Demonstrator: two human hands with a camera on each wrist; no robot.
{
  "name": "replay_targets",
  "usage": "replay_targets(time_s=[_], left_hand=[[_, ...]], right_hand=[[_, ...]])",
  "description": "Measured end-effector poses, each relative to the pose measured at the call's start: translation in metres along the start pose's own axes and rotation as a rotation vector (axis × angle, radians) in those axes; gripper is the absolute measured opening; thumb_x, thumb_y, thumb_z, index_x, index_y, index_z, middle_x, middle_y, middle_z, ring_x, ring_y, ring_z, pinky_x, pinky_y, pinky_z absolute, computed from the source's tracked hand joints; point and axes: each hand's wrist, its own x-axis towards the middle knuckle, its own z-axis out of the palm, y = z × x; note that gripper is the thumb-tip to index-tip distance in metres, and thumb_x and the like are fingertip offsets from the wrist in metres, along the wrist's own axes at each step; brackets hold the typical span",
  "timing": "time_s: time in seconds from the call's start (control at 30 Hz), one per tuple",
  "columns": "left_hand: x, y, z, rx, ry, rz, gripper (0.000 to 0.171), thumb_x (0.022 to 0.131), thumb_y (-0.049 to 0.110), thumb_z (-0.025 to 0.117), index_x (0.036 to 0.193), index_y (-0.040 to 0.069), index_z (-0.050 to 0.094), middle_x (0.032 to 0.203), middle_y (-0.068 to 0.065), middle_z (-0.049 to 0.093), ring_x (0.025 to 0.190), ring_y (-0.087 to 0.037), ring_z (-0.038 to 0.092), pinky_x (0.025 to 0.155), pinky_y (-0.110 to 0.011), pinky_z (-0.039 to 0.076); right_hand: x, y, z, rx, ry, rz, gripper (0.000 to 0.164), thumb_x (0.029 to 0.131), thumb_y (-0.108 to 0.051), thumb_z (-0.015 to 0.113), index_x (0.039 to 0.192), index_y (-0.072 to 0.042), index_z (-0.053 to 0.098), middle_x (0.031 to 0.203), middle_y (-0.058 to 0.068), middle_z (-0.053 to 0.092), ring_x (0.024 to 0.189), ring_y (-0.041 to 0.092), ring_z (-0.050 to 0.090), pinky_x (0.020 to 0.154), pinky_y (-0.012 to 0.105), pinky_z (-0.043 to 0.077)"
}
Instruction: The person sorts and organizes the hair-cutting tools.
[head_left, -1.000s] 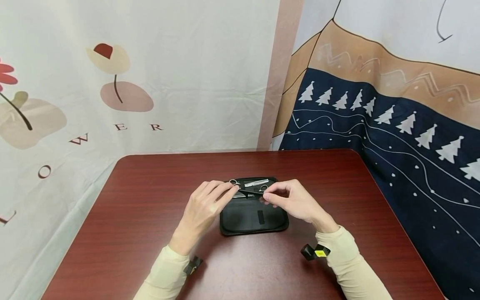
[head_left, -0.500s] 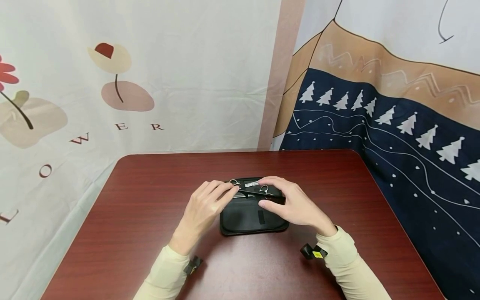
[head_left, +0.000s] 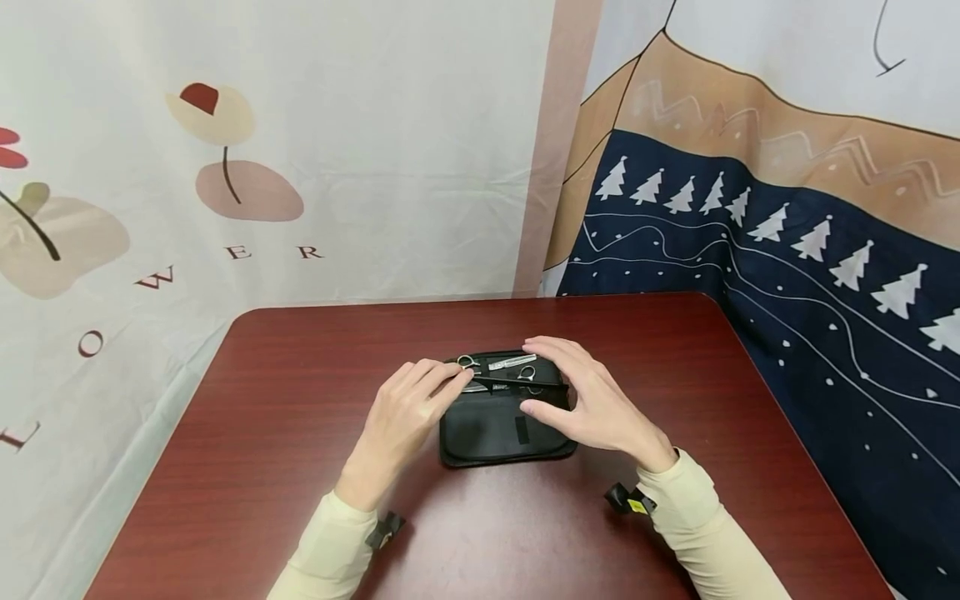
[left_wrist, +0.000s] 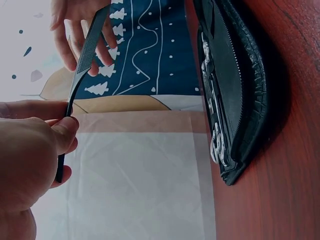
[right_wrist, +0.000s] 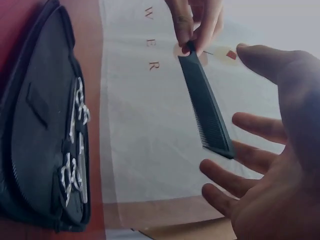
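Observation:
My left hand (head_left: 408, 410) pinches a black comb (right_wrist: 206, 102) near one end, between thumb and fingers. In the head view the comb stretches level to the right above an open black zip case (head_left: 480, 433). Around its far, toothed end my right hand (head_left: 596, 404) is spread, thumb apart from the fingers. The right wrist view shows these fingers (right_wrist: 252, 125) straight beside the comb, not gripping it. Silver scissors (right_wrist: 67, 175) lie in the case's far half, along with a second pair (right_wrist: 80, 107). A slim silver tool (head_left: 512, 362) lies at the far side.
The case lies on a reddish-brown table (head_left: 315, 467), whose far edge runs close to the hanging cloths. A pale printed cloth (head_left: 405, 167) hangs behind on the left, a navy one with white trees (head_left: 757, 275) on the right. Each wrist wears a small black camera (head_left: 618, 498).
My right hand has let go of the comb's right end and spread its fingers, rising slightly away. The left hand keeps its pinch on the comb almost in place.

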Motion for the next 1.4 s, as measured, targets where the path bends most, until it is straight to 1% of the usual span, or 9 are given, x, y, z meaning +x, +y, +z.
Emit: replay_targets(time_s=[0.13,0.4,0.5,0.67,0.77,0.97,1.07,1.13,1.4], left_hand=[[-0.003,-0.002,-0.004,-0.001,-0.015,-0.006,0.035,0.099,-0.011,0.067,0.121,0.01,0.083,0.112,-0.004,0.081,0.095,-0.021,0.072,0.07,-0.03,0.053],[-0.014,-0.006,-0.011,-0.045,0.005,-0.026,0.048,0.084,-0.02,0.074,0.12,0.01,0.084,0.109,-0.005,0.08,0.094,-0.023,0.072,0.067,-0.032,0.053],[-0.019,-0.007,-0.015,-0.057,-0.028,-0.046,0.052,0.08,-0.021,0.078,0.121,0.01,0.084,0.11,-0.005,0.081,0.095,-0.022,0.072,0.069,-0.032,0.054],[-0.027,-0.009,-0.02,-0.088,-0.092,-0.079,0.062,0.071,-0.026,0.081,0.122,0.009,0.084,0.112,-0.005,0.08,0.097,-0.022,0.073,0.073,-0.033,0.057],[-0.032,-0.011,-0.022,-0.113,-0.101,-0.092,0.066,0.067,-0.028,0.081,0.122,0.009,0.083,0.111,-0.005,0.08,0.096,-0.022,0.073,0.073,-0.033,0.058],[-0.042,-0.015,-0.027,-0.156,-0.094,-0.112,0.069,0.066,-0.031,0.075,0.122,0.009,0.083,0.11,-0.004,0.079,0.093,-0.021,0.072,0.072,-0.035,0.058],[-0.047,-0.016,-0.029,-0.154,-0.095,-0.12,0.069,0.066,-0.032,0.071,0.12,0.009,0.084,0.109,-0.004,0.079,0.092,-0.021,0.072,0.07,-0.035,0.057],[-0.051,-0.016,-0.03,-0.152,-0.098,-0.122,0.068,0.066,-0.032,0.07,0.119,0.008,0.084,0.108,-0.004,0.079,0.09,-0.021,0.071,0.069,-0.035,0.057],[-0.061,-0.018,-0.034,-0.134,-0.148,-0.139,0.067,0.064,-0.033,0.07,0.117,0.006,0.083,0.106,-0.003,0.079,0.087,-0.02,0.069,0.07,-0.034,0.057]], right_hand=[[-0.006,0.004,-0.002,-0.009,-0.001,-0.006,0.08,0.094,-0.034,0.092,0.165,-0.03,0.056,0.172,-0.005,0.054,0.159,0.02,0.05,0.127,0.058,0.048],[-0.02,0.013,-0.003,0.015,-0.036,0.011,0.085,0.095,-0.035,0.09,0.169,-0.032,0.05,0.18,-0.002,0.042,0.166,0.023,0.039,0.129,0.068,0.042],[-0.024,0.016,-0.003,0.005,-0.051,0.023,0.088,0.094,-0.037,0.09,0.171,-0.034,0.047,0.181,-0.005,0.04,0.167,0.023,0.037,0.131,0.069,0.041],[-0.032,0.023,-0.004,-0.044,-0.068,0.024,0.095,0.091,-0.042,0.094,0.171,-0.034,0.045,0.181,-0.004,0.039,0.168,0.023,0.036,0.13,0.067,0.04],[-0.037,0.027,-0.006,-0.062,-0.084,0.037,0.098,0.089,-0.045,0.096,0.172,-0.036,0.044,0.182,-0.005,0.038,0.169,0.022,0.034,0.131,0.067,0.039],[-0.045,0.032,-0.009,-0.086,-0.102,0.043,0.1,0.087,-0.045,0.097,0.172,-0.032,0.045,0.182,-0.002,0.039,0.169,0.026,0.034,0.13,0.067,0.039],[-0.051,0.035,-0.009,-0.099,-0.116,0.036,0.101,0.086,-0.045,0.098,0.171,-0.029,0.047,0.181,0.001,0.041,0.169,0.029,0.035,0.13,0.068,0.039],[-0.054,0.038,-0.009,-0.104,-0.13,0.038,0.101,0.085,-0.046,0.099,0.171,-0.029,0.047,0.181,0.001,0.041,0.17,0.03,0.034,0.13,0.069,0.038],[-0.068,0.048,-0.004,-0.136,-0.173,0.057,0.098,0.086,-0.049,0.098,0.169,-0.026,0.05,0.178,0.007,0.045,0.168,0.034,0.037,0.126,0.074,0.042]])
